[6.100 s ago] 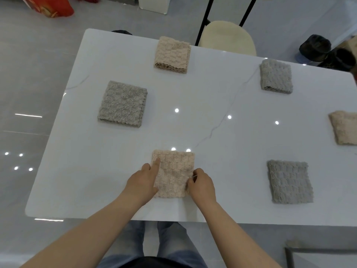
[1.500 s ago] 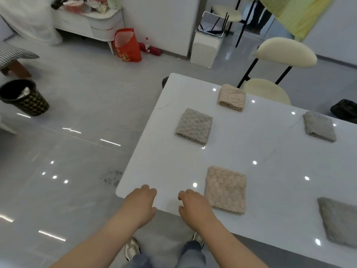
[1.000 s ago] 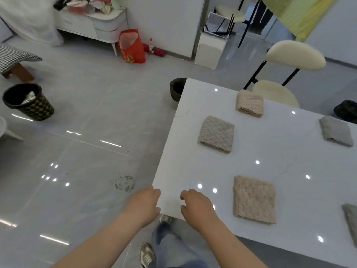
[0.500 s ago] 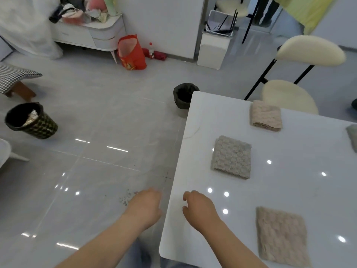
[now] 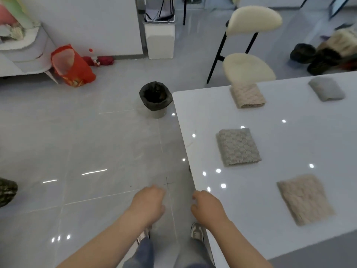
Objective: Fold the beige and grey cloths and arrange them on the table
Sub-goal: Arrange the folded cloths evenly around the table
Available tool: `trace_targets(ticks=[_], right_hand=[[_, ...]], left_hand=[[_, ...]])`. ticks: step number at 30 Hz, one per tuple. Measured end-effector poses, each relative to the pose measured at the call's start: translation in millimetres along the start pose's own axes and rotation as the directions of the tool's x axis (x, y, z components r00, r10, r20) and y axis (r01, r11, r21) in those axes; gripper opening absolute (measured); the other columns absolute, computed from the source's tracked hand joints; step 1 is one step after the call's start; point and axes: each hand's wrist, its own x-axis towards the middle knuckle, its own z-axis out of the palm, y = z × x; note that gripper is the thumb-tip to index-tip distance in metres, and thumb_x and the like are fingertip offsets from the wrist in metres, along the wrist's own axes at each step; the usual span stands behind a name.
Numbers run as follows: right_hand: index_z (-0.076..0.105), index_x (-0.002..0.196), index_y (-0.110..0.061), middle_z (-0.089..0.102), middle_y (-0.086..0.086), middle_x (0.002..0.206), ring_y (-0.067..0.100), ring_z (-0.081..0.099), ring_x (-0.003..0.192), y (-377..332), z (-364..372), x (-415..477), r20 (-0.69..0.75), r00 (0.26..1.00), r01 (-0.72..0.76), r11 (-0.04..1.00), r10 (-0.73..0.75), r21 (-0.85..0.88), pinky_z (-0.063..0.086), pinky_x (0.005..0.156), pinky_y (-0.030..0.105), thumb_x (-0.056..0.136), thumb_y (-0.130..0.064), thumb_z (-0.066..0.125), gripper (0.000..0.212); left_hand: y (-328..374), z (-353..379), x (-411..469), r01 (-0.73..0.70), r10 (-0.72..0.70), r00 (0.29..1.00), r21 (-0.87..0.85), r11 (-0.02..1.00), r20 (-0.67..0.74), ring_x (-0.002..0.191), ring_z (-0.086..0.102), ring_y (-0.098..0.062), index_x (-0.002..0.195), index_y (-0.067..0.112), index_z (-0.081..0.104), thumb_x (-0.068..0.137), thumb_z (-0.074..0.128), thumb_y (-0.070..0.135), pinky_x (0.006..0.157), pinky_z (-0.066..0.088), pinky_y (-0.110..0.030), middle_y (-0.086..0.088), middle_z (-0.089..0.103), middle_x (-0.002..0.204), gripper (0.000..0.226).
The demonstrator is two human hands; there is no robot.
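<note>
Four folded cloths are laid flat on the white table: a beige cloth near the front edge, a grey cloth by the left edge, another beige one and a grey one along the far edge, all roughly square and slightly skewed to the edges. The left hand is held over the floor with fingers loosely curled and nothing in it. The right hand is half-curled, empty, right at the table's front-left corner.

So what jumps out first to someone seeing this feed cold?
Four folded cloths spaced over the white table at right: beige nearest, grey behind it, then beige and grey at the far edge. Both empty hands, left and right, hang near the table's corner.
</note>
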Motion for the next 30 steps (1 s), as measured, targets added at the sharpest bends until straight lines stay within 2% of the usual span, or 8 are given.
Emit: trace_targets(ticks=[4, 7, 12, 14, 20, 24, 27, 30], right_hand=[[0.057, 0.113, -0.006, 0.058, 0.007, 0.109, 0.024, 0.058, 0.096, -26, -1, -5, -0.05, 0.996, -0.068, 0.995, 0.072, 0.074, 0.047, 0.079, 0.03, 0.089, -0.016, 0.045, 0.028], [0.056, 0.102, -0.012, 0.05, 0.003, 0.095, 0.021, 0.049, 0.083, -27, -8, -4, -0.088, 0.989, -0.109, 0.99, 0.116, 0.087, 0.034, 0.058, 0.021, 0.088, -0.014, 0.044, 0.018], [0.055, 0.121, -0.015, 0.058, 0.004, 0.116, 0.022, 0.058, 0.103, -17, -26, 7, -0.15, 0.966, -0.185, 0.969, 0.21, 0.164, 0.044, 0.081, 0.028, 0.091, -0.023, 0.048, 0.032], [0.053, 0.124, -0.015, 0.057, 0.003, 0.12, 0.021, 0.058, 0.106, -11, -35, 16, -0.162, 0.96, -0.198, 0.963, 0.228, 0.185, 0.044, 0.085, 0.027, 0.094, -0.025, 0.047, 0.033], [0.051, 0.128, -0.016, 0.057, 0.002, 0.123, 0.018, 0.057, 0.107, 15, -77, 57, -0.219, 0.937, -0.21, 0.941, 0.271, 0.265, 0.043, 0.083, 0.026, 0.096, -0.024, 0.044, 0.034], [0.054, 0.126, -0.015, 0.058, 0.0, 0.124, 0.017, 0.056, 0.106, 40, -106, 74, -0.249, 0.903, -0.257, 0.904, 0.351, 0.343, 0.042, 0.083, 0.026, 0.095, -0.022, 0.044, 0.033], [0.059, 0.113, -0.009, 0.062, 0.004, 0.112, 0.019, 0.056, 0.094, 56, -114, 76, -0.229, 0.876, -0.315, 0.863, 0.425, 0.396, 0.04, 0.072, 0.028, 0.092, -0.017, 0.044, 0.027], [0.06, 0.106, -0.007, 0.063, 0.004, 0.099, 0.024, 0.061, 0.096, 70, -111, 73, -0.198, 0.834, -0.384, 0.798, 0.516, 0.464, 0.045, 0.074, 0.031, 0.088, -0.013, 0.044, 0.024]], left_hand=[[-20, -18, 4, -0.095, 0.095, 0.995, 0.044, 0.994, 0.005, 0.116, 0.051, -0.029, 0.124, 0.014, 0.05, 0.09, 0.05, 0.028, 0.091, 0.042, -0.032, -0.01, 0.05, 0.126, 0.036], [-20, -31, 15, -0.167, 0.167, 0.986, 0.049, 0.985, 0.002, 0.115, 0.051, -0.027, 0.125, 0.016, 0.049, 0.091, 0.049, 0.027, 0.088, 0.041, -0.03, -0.009, 0.05, 0.126, 0.036], [-8, -54, 44, -0.24, 0.239, 0.971, 0.117, 0.964, 0.02, 0.109, 0.054, -0.028, 0.118, 0.012, 0.051, 0.09, 0.048, 0.024, 0.08, 0.041, -0.03, -0.009, 0.051, 0.121, 0.03], [-3, -64, 60, -0.254, 0.252, 0.967, 0.121, 0.96, 0.035, 0.108, 0.054, -0.028, 0.118, 0.013, 0.052, 0.089, 0.048, 0.024, 0.081, 0.042, -0.031, -0.009, 0.051, 0.12, 0.031], [19, -106, 122, -0.291, 0.29, 0.956, 0.163, 0.943, 0.031, 0.113, 0.052, -0.025, 0.124, 0.013, 0.051, 0.091, 0.047, 0.026, 0.091, 0.044, -0.031, -0.007, 0.052, 0.126, 0.036], [47, -133, 159, -0.358, 0.36, 0.933, 0.194, 0.913, 0.026, 0.089, 0.049, -0.019, 0.11, 0.011, 0.051, 0.092, 0.046, 0.027, 0.077, 0.044, -0.03, -0.003, 0.05, 0.107, 0.024], [71, -142, 181, -0.412, 0.409, 0.911, 0.202, 0.889, 0.056, 0.096, 0.051, -0.018, 0.124, 0.012, 0.049, 0.093, 0.046, 0.03, 0.084, 0.045, -0.031, -0.005, 0.051, 0.121, 0.035], [93, -146, 201, -0.474, 0.458, 0.88, 0.208, 0.855, 0.123, 0.101, 0.053, -0.018, 0.128, 0.013, 0.047, 0.094, 0.046, 0.032, 0.089, 0.046, -0.031, -0.005, 0.049, 0.125, 0.038]])
